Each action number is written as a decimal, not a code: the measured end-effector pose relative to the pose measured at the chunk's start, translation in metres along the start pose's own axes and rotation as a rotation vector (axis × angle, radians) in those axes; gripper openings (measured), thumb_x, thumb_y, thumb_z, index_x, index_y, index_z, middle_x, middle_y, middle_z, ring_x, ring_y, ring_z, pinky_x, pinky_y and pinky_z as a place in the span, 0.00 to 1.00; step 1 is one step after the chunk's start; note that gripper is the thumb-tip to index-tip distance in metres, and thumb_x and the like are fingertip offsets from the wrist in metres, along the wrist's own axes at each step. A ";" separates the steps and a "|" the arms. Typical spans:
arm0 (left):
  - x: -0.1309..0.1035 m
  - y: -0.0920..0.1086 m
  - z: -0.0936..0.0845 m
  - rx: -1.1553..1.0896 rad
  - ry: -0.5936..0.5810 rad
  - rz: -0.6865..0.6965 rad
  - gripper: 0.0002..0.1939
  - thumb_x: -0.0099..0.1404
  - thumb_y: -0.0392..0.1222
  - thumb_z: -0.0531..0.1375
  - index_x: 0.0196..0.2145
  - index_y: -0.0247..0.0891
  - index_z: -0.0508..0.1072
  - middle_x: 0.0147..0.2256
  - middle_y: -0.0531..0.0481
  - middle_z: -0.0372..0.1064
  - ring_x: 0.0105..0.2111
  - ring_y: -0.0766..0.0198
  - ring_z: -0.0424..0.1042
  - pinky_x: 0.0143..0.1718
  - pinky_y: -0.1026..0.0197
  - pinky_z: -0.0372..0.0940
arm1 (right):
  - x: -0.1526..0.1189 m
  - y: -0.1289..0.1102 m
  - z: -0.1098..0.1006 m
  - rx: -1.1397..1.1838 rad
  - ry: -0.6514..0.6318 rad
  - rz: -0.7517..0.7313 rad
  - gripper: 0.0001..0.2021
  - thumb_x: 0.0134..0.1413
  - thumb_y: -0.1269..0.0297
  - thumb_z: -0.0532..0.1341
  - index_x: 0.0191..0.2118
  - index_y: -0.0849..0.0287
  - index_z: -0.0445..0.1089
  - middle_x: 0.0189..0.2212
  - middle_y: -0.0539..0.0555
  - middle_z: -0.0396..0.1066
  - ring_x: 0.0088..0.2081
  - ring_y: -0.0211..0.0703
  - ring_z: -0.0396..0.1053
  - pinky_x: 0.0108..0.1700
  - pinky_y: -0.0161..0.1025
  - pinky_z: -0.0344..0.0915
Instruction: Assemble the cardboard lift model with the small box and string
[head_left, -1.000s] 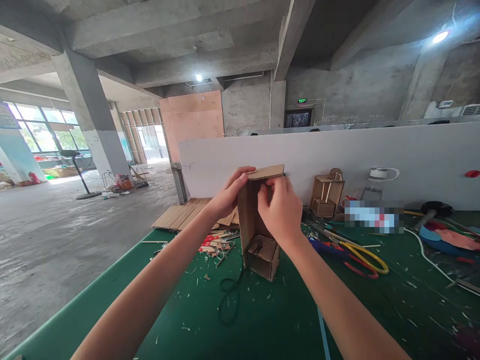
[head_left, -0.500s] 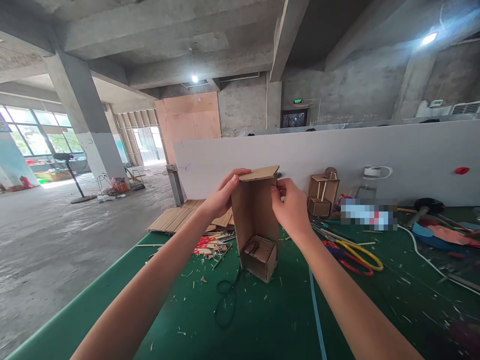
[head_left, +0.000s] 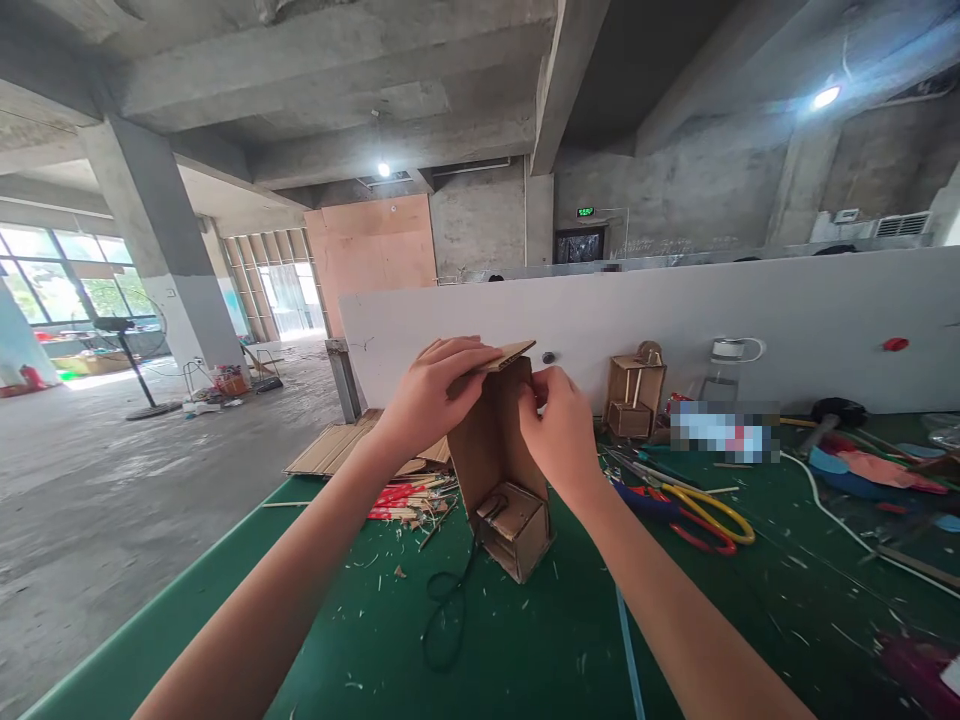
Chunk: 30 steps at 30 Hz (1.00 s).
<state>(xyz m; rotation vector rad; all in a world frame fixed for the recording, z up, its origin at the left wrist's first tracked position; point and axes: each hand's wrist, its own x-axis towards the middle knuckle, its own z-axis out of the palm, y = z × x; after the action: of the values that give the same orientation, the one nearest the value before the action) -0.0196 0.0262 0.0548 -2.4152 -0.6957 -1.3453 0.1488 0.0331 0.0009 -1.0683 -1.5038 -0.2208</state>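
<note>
Head view: left hand is closed over the top flap of the upright cardboard model, while right hand pinches its upper right edge. Its base rests tilted on the green table; uneven pressure could buckle the flap or tip it onto the black cord.

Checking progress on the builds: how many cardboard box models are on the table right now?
2: the tall cardboard model gripped by left hand and right hand; a smaller cardboard model against the white partition. Clutter may hide others.
</note>
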 end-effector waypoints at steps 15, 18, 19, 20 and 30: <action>-0.002 -0.004 0.002 -0.037 0.049 -0.065 0.14 0.68 0.38 0.53 0.49 0.43 0.73 0.44 0.48 0.74 0.42 0.62 0.72 0.41 0.59 0.67 | 0.002 0.007 0.000 0.065 -0.025 0.075 0.05 0.58 0.65 0.51 0.35 0.59 0.62 0.32 0.56 0.70 0.29 0.43 0.67 0.32 0.40 0.59; -0.002 -0.004 0.002 -0.059 0.026 -0.059 0.15 0.68 0.37 0.52 0.49 0.44 0.73 0.45 0.48 0.74 0.43 0.61 0.72 0.43 0.57 0.67 | 0.002 0.007 0.000 0.069 -0.024 0.077 0.05 0.58 0.65 0.51 0.35 0.59 0.62 0.32 0.56 0.70 0.29 0.43 0.67 0.33 0.40 0.59; -0.003 -0.005 0.002 -0.067 0.025 -0.056 0.15 0.68 0.37 0.52 0.49 0.44 0.72 0.45 0.48 0.74 0.44 0.61 0.72 0.44 0.57 0.67 | 0.002 0.007 0.000 0.070 -0.023 0.077 0.05 0.58 0.65 0.52 0.35 0.59 0.62 0.32 0.56 0.70 0.29 0.43 0.67 0.33 0.40 0.59; -0.004 -0.005 0.003 -0.070 0.022 -0.051 0.16 0.68 0.36 0.52 0.49 0.45 0.72 0.45 0.48 0.73 0.44 0.61 0.72 0.45 0.56 0.67 | 0.002 0.007 0.000 0.070 -0.024 0.075 0.05 0.58 0.65 0.52 0.36 0.59 0.62 0.32 0.56 0.70 0.29 0.43 0.67 0.33 0.40 0.59; 0.000 0.004 -0.020 0.226 0.008 0.087 0.20 0.61 0.38 0.61 0.50 0.55 0.71 0.49 0.54 0.74 0.63 0.46 0.54 0.59 0.27 0.12 | 0.005 0.011 -0.002 0.035 -0.033 0.074 0.04 0.57 0.66 0.52 0.35 0.58 0.62 0.31 0.55 0.70 0.30 0.44 0.68 0.32 0.40 0.59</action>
<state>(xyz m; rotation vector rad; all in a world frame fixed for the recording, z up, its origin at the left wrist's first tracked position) -0.0317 0.0135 0.0657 -2.2335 -0.6917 -1.1734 0.1584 0.0401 0.0009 -1.1020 -1.4892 -0.1252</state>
